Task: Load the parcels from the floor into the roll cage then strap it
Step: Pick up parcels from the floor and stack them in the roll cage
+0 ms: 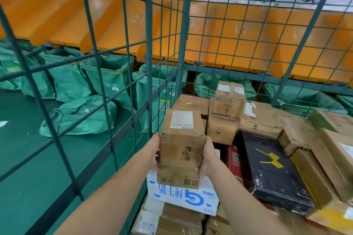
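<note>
Box [181,147]: held up inside the cage [164,66], close to its left mesh wall, over a white carton [183,197]; could not tell whether it touched the carton.
Left hand [153,151]: clamped on the box's left side, palm flat to the card, with fingers wrapped behind and mostly hidden.
Right hand [209,156]: clamped on the box's right side in the same grip, with fingers curled under and out of sight.
Nearer hand: neither; sat level, one on each side, with the box squarely between.
Long axis: ran away from the body, low at the near end, tilted up at the far end.
Pointing: aimed at the cage's back-left corner, with the labelled face turned up.
Stack [227,105]: stood at the back of the cage, just right of that line.
Black parcel [271,170]: lay slanted to the right, well apart from both hands.
Next move: probably called for a push forward and down along the long axis, parallel to the mesh.
Risk: could have snagged a corner on the mesh or rocked on the uneven layer.
Bags [82,116]: slumped on the floor [24,168] outside the mesh.
</note>
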The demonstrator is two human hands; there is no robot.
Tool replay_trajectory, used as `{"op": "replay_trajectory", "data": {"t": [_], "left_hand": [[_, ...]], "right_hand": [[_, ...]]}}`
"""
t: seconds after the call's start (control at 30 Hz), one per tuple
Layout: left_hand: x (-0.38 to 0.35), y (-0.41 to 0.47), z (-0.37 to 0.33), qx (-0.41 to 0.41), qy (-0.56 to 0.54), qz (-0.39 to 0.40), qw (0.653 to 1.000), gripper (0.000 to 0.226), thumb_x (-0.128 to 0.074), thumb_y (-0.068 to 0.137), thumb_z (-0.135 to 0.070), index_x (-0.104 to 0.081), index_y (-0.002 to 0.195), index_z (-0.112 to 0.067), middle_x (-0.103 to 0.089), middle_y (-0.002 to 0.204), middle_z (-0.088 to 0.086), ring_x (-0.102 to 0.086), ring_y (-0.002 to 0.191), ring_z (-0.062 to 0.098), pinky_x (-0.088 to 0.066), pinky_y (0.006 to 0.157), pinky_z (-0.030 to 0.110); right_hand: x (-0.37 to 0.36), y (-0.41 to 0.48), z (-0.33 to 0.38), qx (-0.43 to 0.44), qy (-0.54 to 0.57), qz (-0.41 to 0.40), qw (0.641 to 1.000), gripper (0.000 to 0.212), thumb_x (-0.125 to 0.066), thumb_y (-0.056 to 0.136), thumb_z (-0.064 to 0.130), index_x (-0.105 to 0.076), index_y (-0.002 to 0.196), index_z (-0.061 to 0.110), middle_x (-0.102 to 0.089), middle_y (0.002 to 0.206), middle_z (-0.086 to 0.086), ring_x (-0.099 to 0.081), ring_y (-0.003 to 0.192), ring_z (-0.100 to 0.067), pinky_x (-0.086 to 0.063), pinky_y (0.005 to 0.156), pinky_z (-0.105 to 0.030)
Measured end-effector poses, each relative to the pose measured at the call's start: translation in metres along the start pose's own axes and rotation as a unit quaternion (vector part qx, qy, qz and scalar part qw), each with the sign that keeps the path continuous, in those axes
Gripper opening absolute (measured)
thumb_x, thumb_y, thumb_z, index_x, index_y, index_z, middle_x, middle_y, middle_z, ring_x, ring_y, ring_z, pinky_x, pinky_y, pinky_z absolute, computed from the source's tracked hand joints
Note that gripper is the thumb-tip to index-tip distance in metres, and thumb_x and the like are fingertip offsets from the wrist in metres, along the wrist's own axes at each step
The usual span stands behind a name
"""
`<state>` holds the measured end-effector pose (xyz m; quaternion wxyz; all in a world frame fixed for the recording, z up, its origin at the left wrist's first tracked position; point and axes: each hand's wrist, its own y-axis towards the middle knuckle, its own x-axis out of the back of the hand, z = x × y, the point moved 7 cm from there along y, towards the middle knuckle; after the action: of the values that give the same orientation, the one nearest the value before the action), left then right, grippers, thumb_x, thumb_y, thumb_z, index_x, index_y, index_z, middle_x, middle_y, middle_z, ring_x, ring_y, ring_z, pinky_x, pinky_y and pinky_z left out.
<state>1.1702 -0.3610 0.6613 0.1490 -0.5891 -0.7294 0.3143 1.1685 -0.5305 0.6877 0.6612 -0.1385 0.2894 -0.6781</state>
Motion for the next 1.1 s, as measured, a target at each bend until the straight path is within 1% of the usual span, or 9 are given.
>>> {"op": "replay_trajectory", "data": {"t": [0.1, 0.17, 0.27, 0.57, 0.73, 0.87, 0.93, 1.0, 1.1], "left_hand": [[0.007, 0.013, -0.004, -0.029, -0.042, -0.028, 0.998, 0.048, -0.038, 0.095, -0.051, -0.066, 0.115, -0.017, -0.073, 0.108, 0.015, -0.067, 0.102, 0.036, -0.055, 0.084, 0.059], [0.020, 0.040, 0.001, -0.046, -0.072, -0.072, 0.994, 0.056, -0.028, 0.094, -0.050, -0.059, 0.127, -0.019, -0.066, 0.124, 0.014, -0.062, 0.112, 0.035, -0.049, 0.095, 0.058], [0.027, 0.060, 0.012, -0.043, -0.143, -0.119, 0.982, 0.064, -0.018, 0.096, -0.049, -0.037, 0.148, -0.017, -0.045, 0.148, 0.011, -0.044, 0.132, 0.036, -0.033, 0.111, 0.056], [0.031, 0.020, 0.014, -0.040, -0.194, -0.242, 0.950, 0.056, -0.026, 0.103, -0.039, -0.027, 0.151, -0.011, -0.038, 0.150, 0.014, -0.041, 0.132, 0.035, -0.034, 0.112, 0.046], [0.026, 0.010, 0.021, -0.063, -0.190, -0.234, 0.951, 0.060, -0.032, 0.096, -0.045, -0.031, 0.148, -0.015, -0.042, 0.145, 0.012, -0.046, 0.126, 0.035, -0.040, 0.106, 0.051], [0.056, 0.122, 0.046, -0.071, -0.167, -0.189, 0.965, 0.077, -0.042, 0.065, -0.059, -0.048, 0.136, -0.028, -0.056, 0.134, 0.010, -0.056, 0.113, 0.041, -0.045, 0.092, 0.062], [0.038, 0.092, 0.048, -0.068, -0.151, -0.115, 0.979, 0.069, -0.050, 0.072, -0.054, -0.056, 0.132, -0.023, -0.066, 0.120, 0.013, -0.062, 0.105, 0.042, -0.049, 0.086, 0.062], [-0.002, -0.018, 0.044, -0.057, -0.139, -0.075, 0.986, 0.047, -0.051, 0.091, -0.043, -0.061, 0.124, -0.012, -0.069, 0.111, 0.014, -0.065, 0.098, 0.034, -0.055, 0.082, 0.048], [-0.011, -0.067, 0.066, -0.066, -0.094, -0.107, 0.988, 0.050, -0.047, 0.098, -0.046, -0.053, 0.133, -0.012, -0.055, 0.129, 0.008, -0.056, 0.111, 0.030, -0.046, 0.091, 0.042]], "right_hand": [[-0.007, 0.006, 0.002, 0.000, 0.011, 0.013, 1.000, 0.053, -0.034, 0.101, 0.056, -0.071, 0.105, 0.019, -0.075, 0.078, -0.008, -0.063, 0.086, -0.028, -0.049, 0.068, -0.037], [-0.016, 0.004, 0.001, 0.001, 0.015, 0.023, 1.000, 0.051, -0.032, 0.102, 0.054, -0.069, 0.092, 0.020, -0.072, 0.065, -0.005, -0.061, 0.082, -0.026, -0.047, 0.065, -0.036], [-0.024, 0.006, 0.000, -0.001, 0.016, 0.023, 1.000, 0.054, -0.030, 0.102, 0.056, -0.071, 0.095, 0.021, -0.074, 0.073, -0.007, -0.064, 0.086, -0.028, -0.050, 0.067, -0.036], [-0.027, -0.020, 0.002, 0.018, 0.011, 0.029, 0.999, 0.043, -0.036, 0.104, 0.043, -0.061, 0.081, 0.016, -0.064, 0.047, -0.001, -0.055, 0.073, -0.021, -0.042, 0.059, -0.033], [-0.018, -0.039, 0.000, 0.025, 0.001, 0.043, 0.999, 0.039, -0.037, 0.104, 0.038, -0.058, 0.080, 0.015, -0.064, 0.058, -0.003, -0.052, 0.069, -0.017, -0.041, 0.052, -0.028], [-0.010, -0.055, -0.001, 0.028, -0.020, 0.074, 0.997, 0.036, -0.035, 0.106, 0.032, -0.055, 0.080, 0.015, -0.057, 0.072, -0.003, -0.050, 0.067, -0.016, -0.043, 0.042, -0.021], [-0.004, -0.058, -0.005, 0.024, -0.038, 0.096, 0.994, 0.034, -0.036, 0.105, 0.030, -0.058, 0.083, 0.016, -0.060, 0.073, -0.005, -0.053, 0.070, -0.017, -0.043, 0.051, -0.027], [0.004, -0.061, -0.012, 0.016, -0.072, 0.119, 0.990, 0.028, -0.036, 0.104, 0.027, -0.058, 0.090, 0.017, -0.062, 0.085, -0.007, -0.054, 0.076, -0.017, -0.042, 0.058, -0.030], [0.017, -0.065, -0.027, 0.014, -0.153, 0.145, 0.977, 0.026, -0.041, 0.104, 0.032, -0.054, 0.122, 0.017, -0.058, 0.116, -0.006, -0.056, 0.101, -0.022, -0.046, 0.088, -0.038]]}}
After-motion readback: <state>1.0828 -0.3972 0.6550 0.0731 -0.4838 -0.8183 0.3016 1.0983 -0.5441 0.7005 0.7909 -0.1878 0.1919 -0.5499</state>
